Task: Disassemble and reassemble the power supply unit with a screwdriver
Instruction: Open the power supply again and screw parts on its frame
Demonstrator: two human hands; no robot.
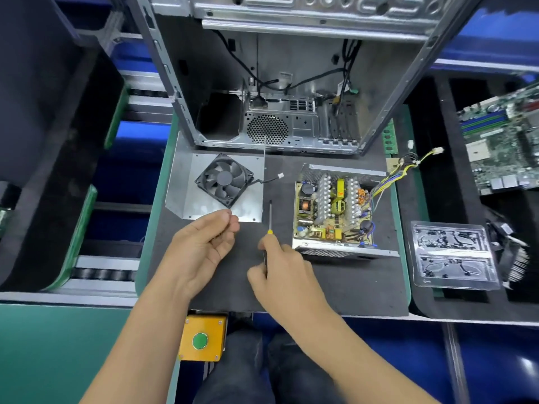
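Note:
The power supply unit [335,211] lies open on the black mat, its circuit board bare and its wire bundle [408,167] trailing to the right. To its left lies the metal cover [183,182], inner side up, with a black fan [224,179] resting on it. My right hand [280,266] grips the screwdriver [270,217] by its handle, shaft pointing away from me, between cover and unit. My left hand [204,243] hovers palm up at the cover's near edge, fingertips pinched together; whether something small is between them I cannot tell.
An empty computer case [277,83] stands behind the mat. A motherboard [504,141] and a clear plastic tray [452,255] lie at the right. A yellow box with a green button [201,339] sits at the bench's front edge. Conveyor rollers run at the left.

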